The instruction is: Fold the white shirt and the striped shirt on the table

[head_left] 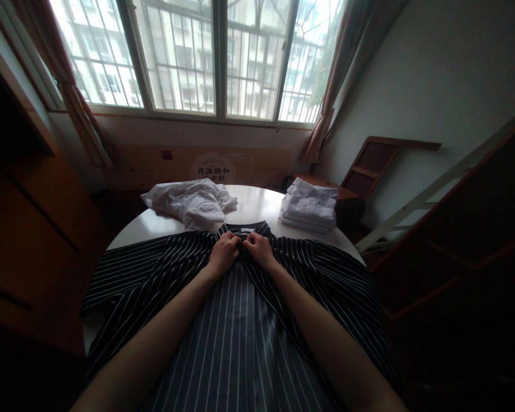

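Dark navy cotton shirt with thin white pinstripes (pixel 236 320) lies spread flat over the near half of the round white glossy table (pixel 257 203), collar at 12 o'clock, sleeves out toward 9 and 3. Left hand (pixel 224 253) and right hand (pixel 258 250) sit side by side, nearly touching, both pinched shut on the shirt front just below the collar; button or plain fabric under the fingers, cannot tell. Shirt looks light, soft and limp, likely to slide a bit on the slick top, so best gripped at the collar, placket or shoulder seams. Crumpled white cloth heap (pixel 191 201) at 11 o'clock, well apart from the hands. Neat stack of folded white garments (pixel 309 207) at 1 o'clock near the table edge. Barred window with reddish curtains (pixel 197 57) behind, wooden furniture both sides, dim room.
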Demonstrator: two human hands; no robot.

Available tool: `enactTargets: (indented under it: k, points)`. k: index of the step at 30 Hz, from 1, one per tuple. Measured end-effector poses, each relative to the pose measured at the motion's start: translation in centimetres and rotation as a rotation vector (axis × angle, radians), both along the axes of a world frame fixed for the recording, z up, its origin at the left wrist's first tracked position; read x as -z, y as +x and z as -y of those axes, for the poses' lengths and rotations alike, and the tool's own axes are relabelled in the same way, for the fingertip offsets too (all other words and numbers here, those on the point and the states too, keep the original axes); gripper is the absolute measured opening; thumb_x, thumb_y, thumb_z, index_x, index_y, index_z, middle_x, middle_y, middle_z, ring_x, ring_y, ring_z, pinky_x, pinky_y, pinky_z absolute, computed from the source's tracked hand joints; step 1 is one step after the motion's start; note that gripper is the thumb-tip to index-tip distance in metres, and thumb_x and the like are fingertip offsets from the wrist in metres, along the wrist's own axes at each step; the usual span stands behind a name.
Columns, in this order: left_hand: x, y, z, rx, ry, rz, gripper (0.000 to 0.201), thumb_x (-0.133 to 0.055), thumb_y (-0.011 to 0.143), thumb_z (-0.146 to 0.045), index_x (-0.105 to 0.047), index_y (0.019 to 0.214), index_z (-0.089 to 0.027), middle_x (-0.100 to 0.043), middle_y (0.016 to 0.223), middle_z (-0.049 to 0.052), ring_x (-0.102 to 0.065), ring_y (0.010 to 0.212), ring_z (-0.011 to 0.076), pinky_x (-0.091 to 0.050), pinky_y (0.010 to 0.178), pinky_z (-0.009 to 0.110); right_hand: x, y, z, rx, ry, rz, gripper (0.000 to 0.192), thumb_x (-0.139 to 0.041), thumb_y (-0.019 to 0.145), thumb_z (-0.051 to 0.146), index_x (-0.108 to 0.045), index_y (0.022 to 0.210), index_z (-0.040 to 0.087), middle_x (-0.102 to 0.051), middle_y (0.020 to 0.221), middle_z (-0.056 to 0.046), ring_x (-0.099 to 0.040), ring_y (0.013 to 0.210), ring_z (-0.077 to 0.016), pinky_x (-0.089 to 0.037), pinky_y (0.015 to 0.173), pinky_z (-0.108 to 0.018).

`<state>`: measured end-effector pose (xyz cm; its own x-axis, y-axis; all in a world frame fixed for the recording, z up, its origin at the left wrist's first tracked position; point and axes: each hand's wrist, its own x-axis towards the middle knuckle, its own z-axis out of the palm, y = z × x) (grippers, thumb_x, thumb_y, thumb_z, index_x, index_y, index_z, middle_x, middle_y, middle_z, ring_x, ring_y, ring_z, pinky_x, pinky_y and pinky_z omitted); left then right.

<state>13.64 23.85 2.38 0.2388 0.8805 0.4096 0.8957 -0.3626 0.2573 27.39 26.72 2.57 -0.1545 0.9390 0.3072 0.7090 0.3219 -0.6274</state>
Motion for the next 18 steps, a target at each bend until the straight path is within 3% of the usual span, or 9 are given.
enactTargets:
  k: [5,9,18]
  points:
    - [-0.3,0.2,0.3,-0.034,-0.059,0.043,0.018,-0.044,0.077,-0.013,-0.05,0.093,-0.019,-0.051,0.1,0.006,-0.055,0.084,0.0173,-0.044,0.066,0.027,-0.3,-0.1,0.2,-0.01,-0.004,-0.007,0.012,-0.052,0.07,0.028,-0.057,0.064,0.019,-0.057,0.059,0.001,-0.052,0.06,-0.0129,-0.034,0.058,-0.021]
    - [-0.4,0.1,0.4,-0.068,-0.084,0.091,0.016,-0.046,0.075,-0.013,-0.047,0.09,-0.02,-0.053,0.093,0.003,-0.056,0.08,0.0166,-0.043,0.065,0.026,-0.5,-0.3,0.6,-0.01,0.007,0.043,0.011,-0.052,0.071,0.028,-0.058,0.068,0.019,-0.059,0.062,0.001,-0.054,0.061,-0.0133,-0.034,0.058,-0.021]
    - [-0.4,-0.2,0.6,-0.215,0.066,0.155,0.01,-0.051,0.076,-0.02,-0.052,0.086,-0.02,-0.051,0.09,0.004,-0.054,0.083,0.0182,-0.044,0.064,0.026,-0.8,-0.6,1.3,0.126,0.063,0.117,0.019,-0.05,0.076,0.037,-0.058,0.074,0.021,-0.061,0.063,-0.001,-0.058,0.064,-0.0163,-0.036,0.058,-0.023]
